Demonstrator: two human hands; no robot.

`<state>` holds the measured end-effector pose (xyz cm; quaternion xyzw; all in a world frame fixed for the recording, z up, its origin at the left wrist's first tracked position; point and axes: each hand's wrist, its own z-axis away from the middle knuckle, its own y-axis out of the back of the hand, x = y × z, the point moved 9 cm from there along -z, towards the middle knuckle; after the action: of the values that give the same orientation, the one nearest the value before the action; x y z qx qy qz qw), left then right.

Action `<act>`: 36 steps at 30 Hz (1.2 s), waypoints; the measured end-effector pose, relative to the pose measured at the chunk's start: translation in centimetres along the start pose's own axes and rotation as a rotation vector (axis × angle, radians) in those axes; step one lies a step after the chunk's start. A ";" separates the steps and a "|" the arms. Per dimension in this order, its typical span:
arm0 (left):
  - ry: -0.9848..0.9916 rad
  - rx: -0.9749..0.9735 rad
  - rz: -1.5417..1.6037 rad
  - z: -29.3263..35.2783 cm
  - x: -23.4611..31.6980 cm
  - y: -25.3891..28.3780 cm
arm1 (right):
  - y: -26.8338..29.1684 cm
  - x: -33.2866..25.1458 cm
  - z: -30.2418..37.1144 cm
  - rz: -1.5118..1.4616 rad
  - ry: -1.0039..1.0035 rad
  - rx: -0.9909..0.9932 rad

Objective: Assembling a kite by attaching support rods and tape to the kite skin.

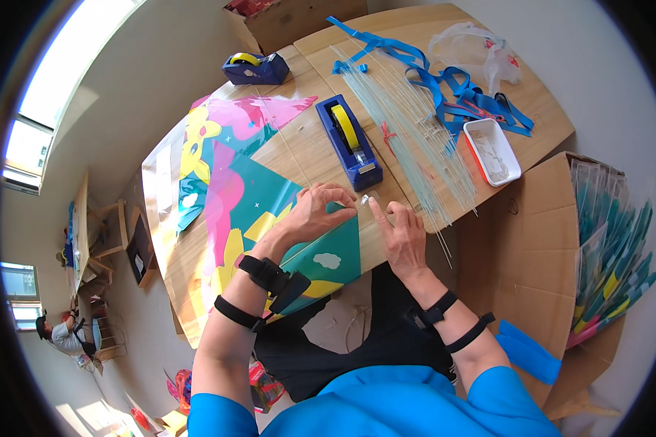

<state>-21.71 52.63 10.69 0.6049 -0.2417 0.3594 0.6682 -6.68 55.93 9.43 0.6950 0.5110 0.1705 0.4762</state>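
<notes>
A kite-like plastic sheet [270, 197] printed in teal, pink and yellow lies on the wooden table, and a thin clear rod [288, 149] runs across it toward my left hand. My left hand [317, 215] rests over the sheet's right edge, thumb and index finger curved with a gap between them. Just right of it, my right hand [404, 239] has its index finger stretched out and the other fingers loosely bent. A small shiny clear scrap, perhaps tape [366, 199], is at that index fingertip. Close above both hands stands a blue tape dispenser [362, 171] with a yellow-cored roll.
Thin clear rods [408, 131] lie bundled at right, beside blue ribbon [444, 84], a plastic bag [481, 51] and a white tray [497, 149]. Another dispenser [259, 71] stands at the far edge. A cardboard box [525, 255] holds rolled coloured sheets. Someone [69, 335] sits far left.
</notes>
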 end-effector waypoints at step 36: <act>0.141 -0.066 0.288 -0.6 -1.4 -1.6 | 0.5 -2.1 1.4 0.249 0.136 0.021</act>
<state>-21.39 52.97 8.50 0.5150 -0.2900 0.4850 0.6445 -6.25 53.40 9.72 0.7448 0.4537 0.2695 0.4085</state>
